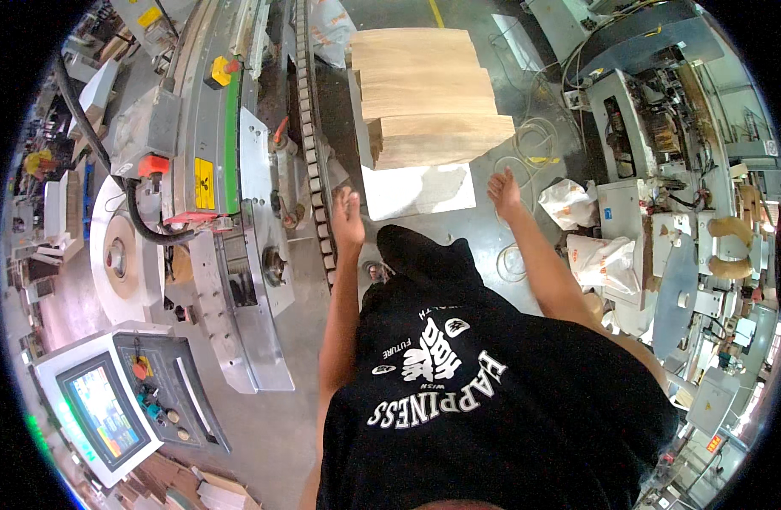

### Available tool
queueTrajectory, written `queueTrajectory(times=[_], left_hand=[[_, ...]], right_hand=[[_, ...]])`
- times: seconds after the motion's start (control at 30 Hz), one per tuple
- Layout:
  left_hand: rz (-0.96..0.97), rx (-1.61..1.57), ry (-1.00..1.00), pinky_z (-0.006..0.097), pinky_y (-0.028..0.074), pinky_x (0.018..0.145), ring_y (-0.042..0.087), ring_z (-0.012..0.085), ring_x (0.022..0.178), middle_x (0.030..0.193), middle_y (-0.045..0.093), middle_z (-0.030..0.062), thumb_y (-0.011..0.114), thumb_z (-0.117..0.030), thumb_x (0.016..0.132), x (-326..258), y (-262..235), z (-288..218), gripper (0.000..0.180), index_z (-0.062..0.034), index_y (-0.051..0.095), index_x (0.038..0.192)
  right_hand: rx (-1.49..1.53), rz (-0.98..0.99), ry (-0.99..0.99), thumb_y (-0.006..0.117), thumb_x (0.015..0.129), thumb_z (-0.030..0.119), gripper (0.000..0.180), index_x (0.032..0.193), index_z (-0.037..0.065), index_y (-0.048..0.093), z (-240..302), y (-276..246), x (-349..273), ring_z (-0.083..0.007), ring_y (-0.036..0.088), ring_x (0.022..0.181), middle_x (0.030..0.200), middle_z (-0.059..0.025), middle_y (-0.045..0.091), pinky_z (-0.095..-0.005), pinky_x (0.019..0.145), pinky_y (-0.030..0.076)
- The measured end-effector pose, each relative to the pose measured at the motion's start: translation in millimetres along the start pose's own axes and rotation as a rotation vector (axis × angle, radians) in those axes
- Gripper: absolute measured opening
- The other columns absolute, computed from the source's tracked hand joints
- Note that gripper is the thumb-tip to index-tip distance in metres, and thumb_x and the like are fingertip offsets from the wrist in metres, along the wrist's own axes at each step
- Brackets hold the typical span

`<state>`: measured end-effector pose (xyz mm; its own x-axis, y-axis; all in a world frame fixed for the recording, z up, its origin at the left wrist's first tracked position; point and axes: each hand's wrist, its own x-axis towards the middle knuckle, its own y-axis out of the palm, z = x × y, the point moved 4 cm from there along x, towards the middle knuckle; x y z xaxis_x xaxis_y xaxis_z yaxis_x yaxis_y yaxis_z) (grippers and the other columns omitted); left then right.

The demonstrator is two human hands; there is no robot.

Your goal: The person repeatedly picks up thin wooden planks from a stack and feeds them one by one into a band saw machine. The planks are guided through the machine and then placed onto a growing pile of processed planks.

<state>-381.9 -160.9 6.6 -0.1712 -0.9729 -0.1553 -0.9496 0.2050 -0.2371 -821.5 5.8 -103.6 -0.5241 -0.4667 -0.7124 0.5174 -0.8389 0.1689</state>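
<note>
My left hand (pixel 349 219) is raised beside the machine's chain track, fingers pointing up and nothing visible in it. My right hand (pixel 507 195) hovers to the right of the white sheet, loosely bent with the thumb apart and also without anything visible in it. Between and beyond the hands lie stacks of light wood-grain boards (pixel 433 76); the nearest stack (pixel 445 140) sits slightly askew. A white sheet (pixel 420 194) lies under its near end. Neither hand touches the boards.
Close on my left stands a long machine with a chain track (pixel 315 161), a green-striped beam (pixel 231 144) and a control panel with a screen (pixel 105 408). A coiled hose (pixel 535 140) lies on the floor to the right, near white sacks (pixel 601 262) and another machine (pixel 624 127).
</note>
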Motion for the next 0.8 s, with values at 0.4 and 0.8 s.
queueTrajectory(times=[0.4, 0.8], left_hand=[[0.113, -0.322, -0.636, 0.045, 0.022, 0.130, 0.029, 0.0332, 0.161, 0.175, 0.030, 0.0207, 0.032, -0.072, 0.110, 118.0, 59.5, 67.7, 0.094, 0.0000, 0.024, 0.170], [0.679, 1.868, 0.428, 0.066, 0.018, 0.130, 0.030, 0.0356, 0.160, 0.175, 0.034, 0.0098, 0.043, -0.049, 0.110, 148.1, 113.8, 116.9, 0.063, -0.0139, 0.045, 0.163]], right_hand=[[0.049, 0.488, 0.241, 0.033, 0.097, 0.091, 0.112, 0.169, 0.006, 0.029, 90.3, 91.2, 37.5, -0.0303, 0.030, 0.159, 0.177, -0.0161, 0.025, -0.0519, 0.131, 0.020], [-0.037, 0.534, 0.194, 0.023, 0.107, 0.077, 0.092, 0.170, 0.010, 0.029, 104.2, 124.6, 20.4, -0.0259, 0.026, 0.162, 0.176, -0.0092, 0.030, -0.0457, 0.132, 0.020]])
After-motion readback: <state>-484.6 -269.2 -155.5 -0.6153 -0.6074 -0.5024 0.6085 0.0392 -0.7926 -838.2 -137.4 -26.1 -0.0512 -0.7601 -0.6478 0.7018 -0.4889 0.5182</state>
